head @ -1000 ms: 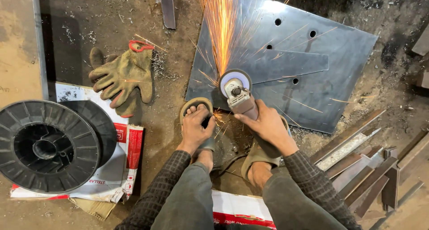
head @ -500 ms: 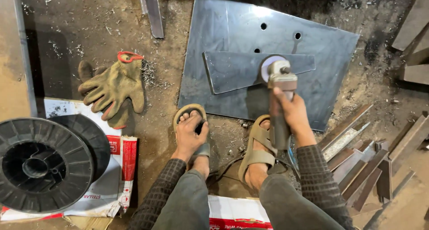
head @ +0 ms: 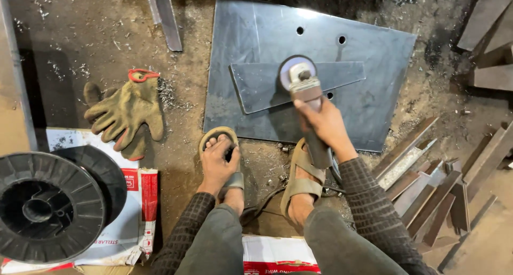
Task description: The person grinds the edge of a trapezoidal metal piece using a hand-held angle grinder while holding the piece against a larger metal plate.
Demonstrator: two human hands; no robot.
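My right hand (head: 325, 126) grips the body of an angle grinder (head: 307, 93). Its disc (head: 295, 72) hangs over a wedge-shaped steel piece (head: 256, 88), and no sparks show. The wedge lies on a large dark steel plate (head: 374, 61) with several drilled holes. My left hand (head: 218, 162) rests flat on my left foot in its sandal, just before the plate's near edge, and holds nothing. The grinder's cable trails back between my feet.
A pair of worn work gloves (head: 125, 112) lies left of the plate. A black wire spool (head: 45, 208) sits on white-and-red packs (head: 131, 211) at the lower left. Cut steel strips (head: 422, 184) pile up on the right, and a flat bar (head: 165, 18) lies at the top.
The sparks have stopped. The grinder has left the plate's near edge and moved right and farther out over the wedge piece. My left hand stays on my foot.
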